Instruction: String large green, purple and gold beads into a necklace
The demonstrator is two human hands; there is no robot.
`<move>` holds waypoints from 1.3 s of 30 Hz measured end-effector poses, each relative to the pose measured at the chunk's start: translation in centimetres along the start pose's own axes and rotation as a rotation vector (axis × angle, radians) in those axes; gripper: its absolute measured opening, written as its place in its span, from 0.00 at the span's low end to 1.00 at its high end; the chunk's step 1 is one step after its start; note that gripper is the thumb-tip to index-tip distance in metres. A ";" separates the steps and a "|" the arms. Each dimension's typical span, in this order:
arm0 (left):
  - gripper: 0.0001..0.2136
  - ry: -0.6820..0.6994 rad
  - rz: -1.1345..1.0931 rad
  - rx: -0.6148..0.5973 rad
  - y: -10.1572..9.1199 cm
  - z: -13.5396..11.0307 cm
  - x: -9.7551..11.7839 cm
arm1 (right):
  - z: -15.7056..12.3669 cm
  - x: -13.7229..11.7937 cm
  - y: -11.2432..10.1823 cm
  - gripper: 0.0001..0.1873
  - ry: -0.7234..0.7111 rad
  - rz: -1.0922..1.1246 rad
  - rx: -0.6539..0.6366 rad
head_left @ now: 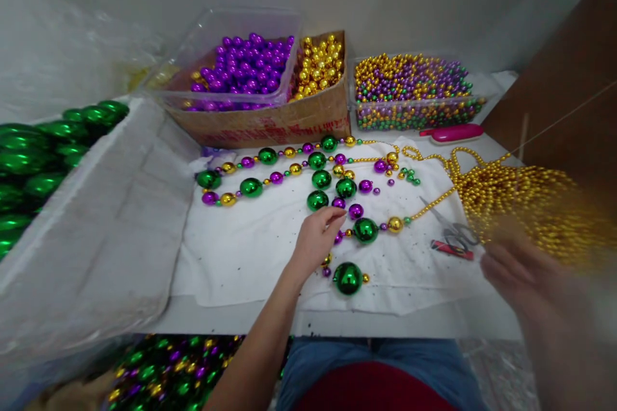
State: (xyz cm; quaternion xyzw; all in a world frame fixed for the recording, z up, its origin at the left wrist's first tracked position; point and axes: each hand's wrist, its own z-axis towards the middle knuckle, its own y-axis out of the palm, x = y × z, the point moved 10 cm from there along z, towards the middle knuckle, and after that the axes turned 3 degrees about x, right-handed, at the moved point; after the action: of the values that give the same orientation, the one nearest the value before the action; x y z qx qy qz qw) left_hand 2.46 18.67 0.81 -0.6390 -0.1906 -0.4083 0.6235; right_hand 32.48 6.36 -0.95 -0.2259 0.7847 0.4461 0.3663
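Note:
My left hand (315, 234) is over the middle of the white cloth, thumb and fingers pinched together. What lies between the fingertips is hidden. Right beside it runs a bead strand with a large green bead (366, 230), a gold bead (395, 224) and a thin gold bead chain (434, 203). Loose purple beads (355, 211) and green beads (317, 200) sit close to its fingertips. Below the hand lies another large green bead (348, 278) with small beads around it. My right hand (513, 266) is raised at the right, smeared by motion, so its fingers cannot be read.
Scissors (460, 234) and a red tube-like item (452, 250) lie near my right hand, before a heap of gold chains (525, 199). Behind stand a cardboard box (270, 127), a clear bin (424, 103) of small beads and a pink-handled tool (457, 133). A foam box (96, 231) stands left.

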 end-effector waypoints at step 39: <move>0.14 -0.222 -0.806 -0.197 5.9 7.2 1.7 | -3.4 3.4 -0.2 0.24 -0.023 -0.828 0.021</move>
State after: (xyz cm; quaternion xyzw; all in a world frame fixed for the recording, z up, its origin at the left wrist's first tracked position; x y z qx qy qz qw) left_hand 9.97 24.18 -0.89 -0.6100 -0.4510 -0.5640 0.3260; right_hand 29.19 3.20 -2.58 -0.5138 0.6278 0.2556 0.5260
